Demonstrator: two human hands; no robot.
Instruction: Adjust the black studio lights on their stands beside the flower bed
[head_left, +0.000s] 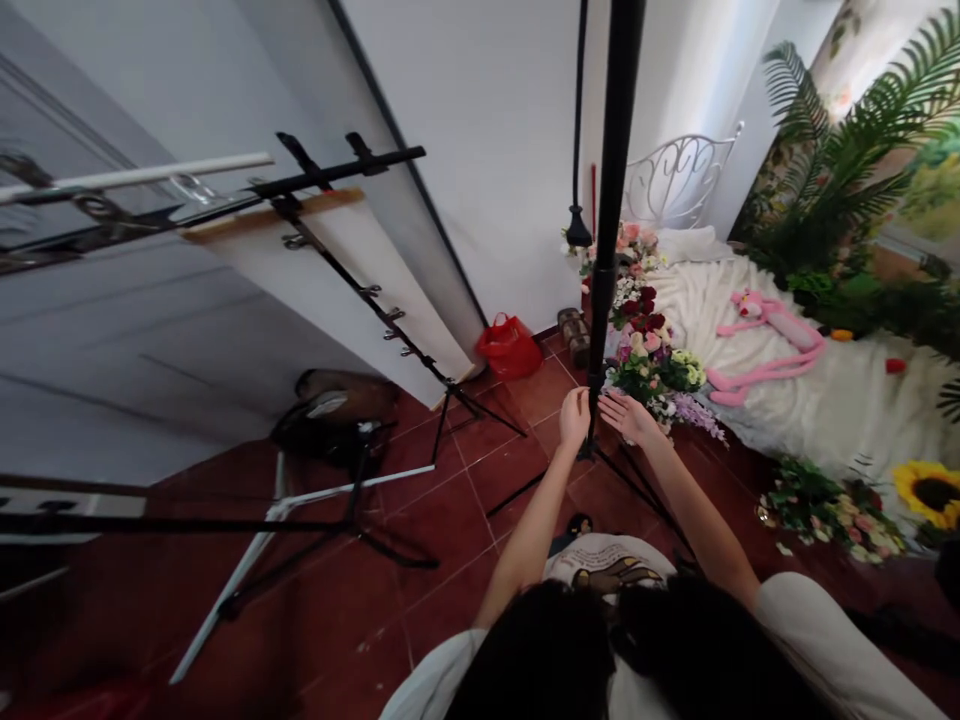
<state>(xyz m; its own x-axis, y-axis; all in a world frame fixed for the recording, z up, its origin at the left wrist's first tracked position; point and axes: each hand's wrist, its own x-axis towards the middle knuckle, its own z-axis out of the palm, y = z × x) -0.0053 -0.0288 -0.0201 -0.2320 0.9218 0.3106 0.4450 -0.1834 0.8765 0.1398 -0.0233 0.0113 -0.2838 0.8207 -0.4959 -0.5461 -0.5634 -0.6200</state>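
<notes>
A tall black light stand (604, 270) rises upright in front of me, its tripod legs spread on the floor. My left hand (575, 420) is closed at the left side of its pole, low down, and some of its fingers are hidden. On the other side, my right hand (628, 418) is open, fingers stretched toward the pole; whether their tips touch it I cannot tell. Beside the upper pole hangs a black cable with a dark plug-like end (578, 228). Bunches of artificial flowers (651, 345) lie just behind my right hand.
At left, a backdrop frame (337, 165) with clips carries white boards (397, 280); tripod legs (225, 590) spread below it. A red bag (510, 345) sits by the wall. Right, a pink plush toy (784, 335) lies on a white furry bed cover (862, 400), near palm leaves (862, 140) and a sunflower (930, 492).
</notes>
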